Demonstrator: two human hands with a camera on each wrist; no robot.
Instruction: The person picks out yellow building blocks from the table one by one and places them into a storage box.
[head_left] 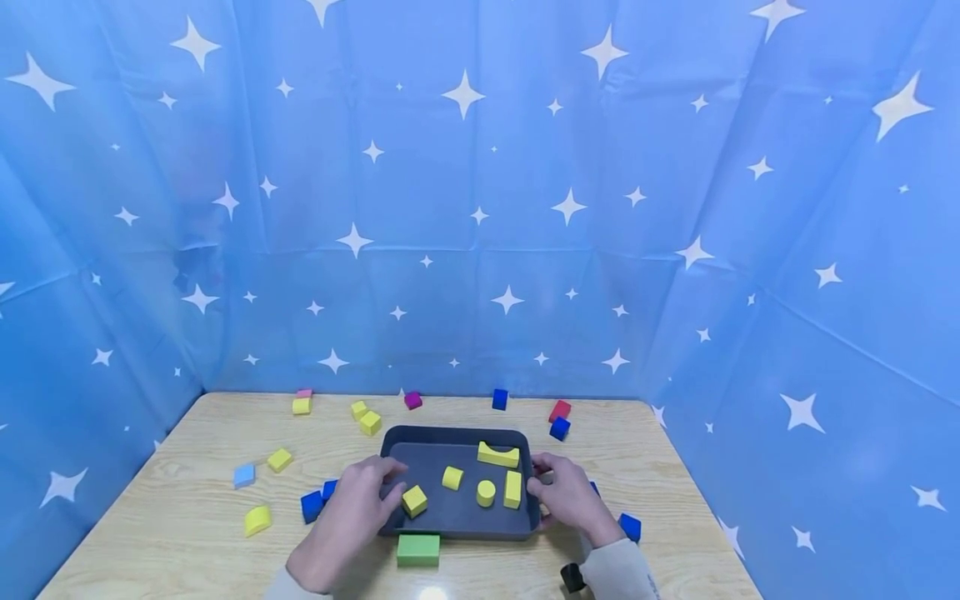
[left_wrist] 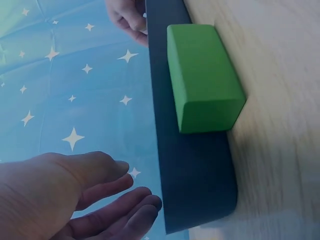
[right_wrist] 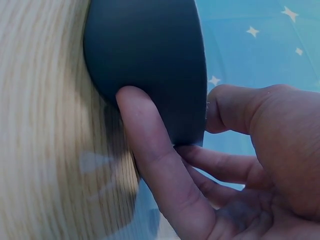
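A dark rectangular tray (head_left: 465,529) lies on the wooden table with several yellow blocks in it. Among these are an arch block (head_left: 498,455), a cylinder (head_left: 485,493), an upright-looking oblong (head_left: 512,490) and a cube (head_left: 415,502). My right hand (head_left: 568,493) pinches the tray's right end, thumb at the rim and a finger (right_wrist: 145,127) along the outer wall. Over the tray's left end hovers my left hand (head_left: 358,507), fingers loosely bent around nothing, near the yellow cube. A green block (left_wrist: 207,75) sits against the tray's near wall.
Yellow blocks (head_left: 257,521) and a light blue block (head_left: 244,476) lie on the left. Dark blue blocks (head_left: 312,507) are beside my left forearm, another blue block (head_left: 630,527) by the right wrist. Red (head_left: 559,410) and magenta (head_left: 413,401) blocks lie behind. Starry curtains surround the table.
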